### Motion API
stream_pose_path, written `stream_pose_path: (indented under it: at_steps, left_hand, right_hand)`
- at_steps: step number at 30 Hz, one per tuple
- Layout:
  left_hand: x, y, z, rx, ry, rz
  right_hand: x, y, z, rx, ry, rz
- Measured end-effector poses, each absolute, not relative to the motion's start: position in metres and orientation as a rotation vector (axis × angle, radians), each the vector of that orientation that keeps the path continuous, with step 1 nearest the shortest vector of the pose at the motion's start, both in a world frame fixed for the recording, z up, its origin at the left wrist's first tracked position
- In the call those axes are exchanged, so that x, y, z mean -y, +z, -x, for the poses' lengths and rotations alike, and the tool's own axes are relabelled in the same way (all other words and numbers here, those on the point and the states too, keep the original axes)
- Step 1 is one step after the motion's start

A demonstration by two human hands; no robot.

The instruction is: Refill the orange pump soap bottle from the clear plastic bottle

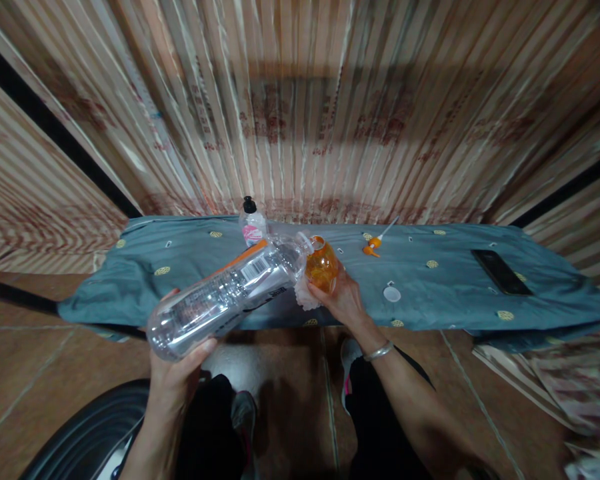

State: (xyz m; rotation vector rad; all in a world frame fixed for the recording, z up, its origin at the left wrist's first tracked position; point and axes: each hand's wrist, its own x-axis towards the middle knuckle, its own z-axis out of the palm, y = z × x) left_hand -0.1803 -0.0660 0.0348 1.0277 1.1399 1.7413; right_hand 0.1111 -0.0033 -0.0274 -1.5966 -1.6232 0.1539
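Head view: left hand [177, 370] grips a clear plastic bottle [225, 297], tilted, its mouth at the orange bottle [321, 268] which the right hand [343, 298] holds, apparently with a cloth, over the table's [130, 280] near edge. At two o'clock lies a phone [500, 271].

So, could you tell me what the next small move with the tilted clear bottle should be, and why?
Probably tip the clear bottle a little further with the left hand. Its open neck already meets the mouth of the orange bottle, which the right hand holds with a white cloth against it, and the clear bottle lies only shallowly tilted.
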Motion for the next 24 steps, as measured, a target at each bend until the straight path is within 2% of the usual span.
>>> stream_pose_path:
  at_steps: [24]
  left_hand:
    - [0.0660, 0.0315, 0.1823, -1.219, 1.706, -1.086]
  right_hand:
    - [0.0023, -0.0306, -0.1124, 1.635, 0.141, 1.578]
